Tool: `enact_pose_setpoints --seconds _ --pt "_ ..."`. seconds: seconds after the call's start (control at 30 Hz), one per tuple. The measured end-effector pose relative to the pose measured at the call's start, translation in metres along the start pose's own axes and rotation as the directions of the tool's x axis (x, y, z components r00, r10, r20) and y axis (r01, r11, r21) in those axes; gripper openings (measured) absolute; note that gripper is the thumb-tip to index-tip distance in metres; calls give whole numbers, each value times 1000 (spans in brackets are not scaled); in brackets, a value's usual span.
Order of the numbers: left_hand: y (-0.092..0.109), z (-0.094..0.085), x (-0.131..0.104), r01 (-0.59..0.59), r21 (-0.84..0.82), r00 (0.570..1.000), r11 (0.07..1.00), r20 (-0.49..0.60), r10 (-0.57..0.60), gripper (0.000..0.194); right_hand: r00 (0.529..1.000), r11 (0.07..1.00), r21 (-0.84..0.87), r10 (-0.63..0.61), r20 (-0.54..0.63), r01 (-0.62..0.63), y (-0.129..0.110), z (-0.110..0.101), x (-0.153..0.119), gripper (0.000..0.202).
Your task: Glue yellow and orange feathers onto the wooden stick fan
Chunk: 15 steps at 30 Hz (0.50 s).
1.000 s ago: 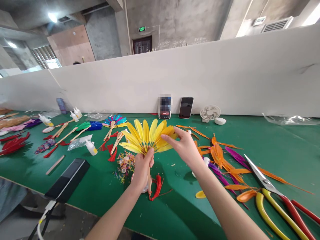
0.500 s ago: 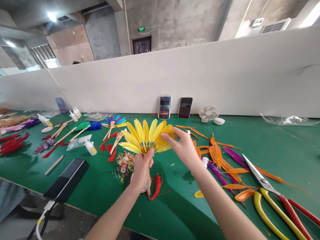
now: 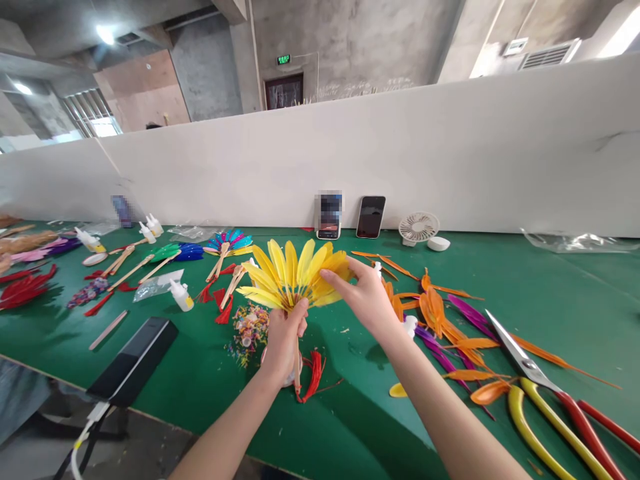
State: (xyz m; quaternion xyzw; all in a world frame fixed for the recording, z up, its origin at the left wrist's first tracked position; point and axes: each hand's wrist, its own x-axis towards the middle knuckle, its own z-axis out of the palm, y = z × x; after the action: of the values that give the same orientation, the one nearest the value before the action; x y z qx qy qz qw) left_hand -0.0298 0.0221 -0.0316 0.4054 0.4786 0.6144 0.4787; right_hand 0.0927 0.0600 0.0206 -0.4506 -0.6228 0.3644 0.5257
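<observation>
A fan of yellow feathers [image 3: 291, 267] spreads upright above the table, its quills gathered at the base on a thin wooden handle. My left hand [image 3: 286, 333] is closed round that base, thumb in front. From the handle's lower end hangs a red tassel [image 3: 315, 375]. At the fan's right side, my right hand [image 3: 367, 293] pinches the outer yellow feathers between thumb and fingers. Behind my left hand lies a heap of colourful confetti-like bits [image 3: 249, 327]. A round dish is partly hidden behind my left wrist.
Large scissors [image 3: 530, 365] with yellow and red handles lie at the right, beside loose orange feathers [image 3: 434, 310] and purple ones. A black power bank [image 3: 133, 360] sits at the front left. Glue bottles [image 3: 181, 295], finished feather fans [image 3: 229, 243], phones [image 3: 371, 217] and a small fan [image 3: 419, 227] stand or lie further back.
Almost nothing differs. Both hands keep their hold on the yellow feather fan, and my right hand has shifted very slightly at its right edge.
</observation>
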Motion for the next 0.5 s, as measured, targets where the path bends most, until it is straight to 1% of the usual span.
enact_pose_setpoints --seconds 0.23,0.37,0.5 --pt "1 0 -1 -7 45 1000 999 -8 7 38 1000 999 -40 -19 -3 19 5 0 0 19" --pt "2 1 0 -1 47 1000 999 -5 1 36 1000 998 -58 9 4 -9 6 0 0 21" --pt "2 2 -1 -3 30 1000 1000 -4 3 36 999 999 -39 29 17 -28 5 1 0 21"
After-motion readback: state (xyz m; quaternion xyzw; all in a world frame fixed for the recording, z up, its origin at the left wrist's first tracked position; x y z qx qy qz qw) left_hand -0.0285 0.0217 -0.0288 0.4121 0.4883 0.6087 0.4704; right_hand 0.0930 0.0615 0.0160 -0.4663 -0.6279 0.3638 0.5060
